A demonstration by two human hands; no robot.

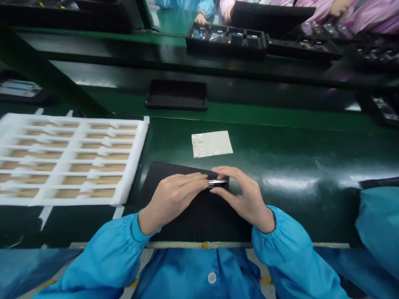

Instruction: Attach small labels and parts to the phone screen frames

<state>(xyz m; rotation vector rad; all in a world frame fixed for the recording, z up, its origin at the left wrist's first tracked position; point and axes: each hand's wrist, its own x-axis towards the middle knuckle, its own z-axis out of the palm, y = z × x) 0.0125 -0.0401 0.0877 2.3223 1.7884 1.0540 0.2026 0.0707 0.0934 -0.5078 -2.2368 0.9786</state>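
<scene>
On the black mat (199, 218) at the near edge of the green bench (296, 158) we bring our two hands together over a small metal piece (218, 182), which sits above the far right part of the mat. Our left hand (170, 199) comes in from the mat's left side, fingers stretched flat and closed on the piece's left end. Our right hand (246, 195) meets it from the right, fingers arched over the top of the piece and thumb underneath, so both hands pinch it between them. Whether the piece touches the mat we cannot tell. Just beyond the mat lies a white sheet (212, 143) flat on the bench. Left of the mat, touching its edge, sits a white foam tray (134, 166) with long empty slots. Farther beyond the mat rests a shallow black tray (176, 94), and far past that stands a black tray of compartments (226, 37), with other people's hands (201, 17) near it.
</scene>
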